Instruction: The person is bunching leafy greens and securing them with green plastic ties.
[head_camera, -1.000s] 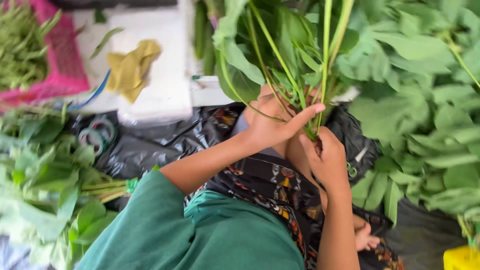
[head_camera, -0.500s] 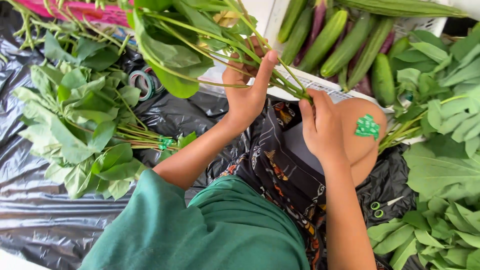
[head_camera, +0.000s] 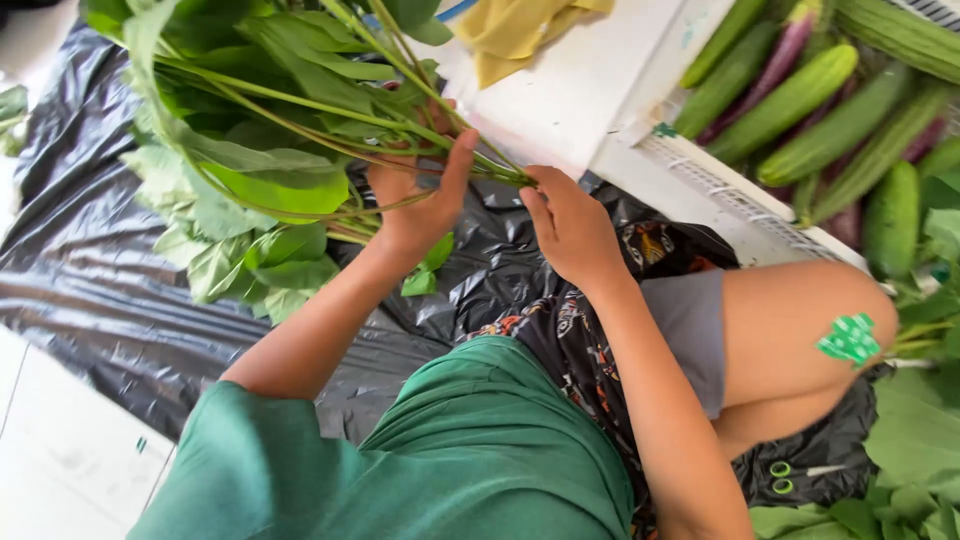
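Both the left hand (head_camera: 415, 205) and right hand (head_camera: 570, 225) close around the stems of a leafy green bunch (head_camera: 270, 150) held over the black plastic sheet (head_camera: 90, 270) at left; a loosened pinch could let stems slip out.

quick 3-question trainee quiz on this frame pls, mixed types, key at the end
1. True or false: both hands grip the bunch of leafy stems.
2. What lies under the bunch? A) black plastic sheet B) wooden board C) metal tray
3. Fill in: the long green gourds sit in a white ____ at upper right.

Key:
1. True: left hand and right hand both close on the stems.
2. A, the black plastic sheet.
3. Crate: gourds in the white crate.
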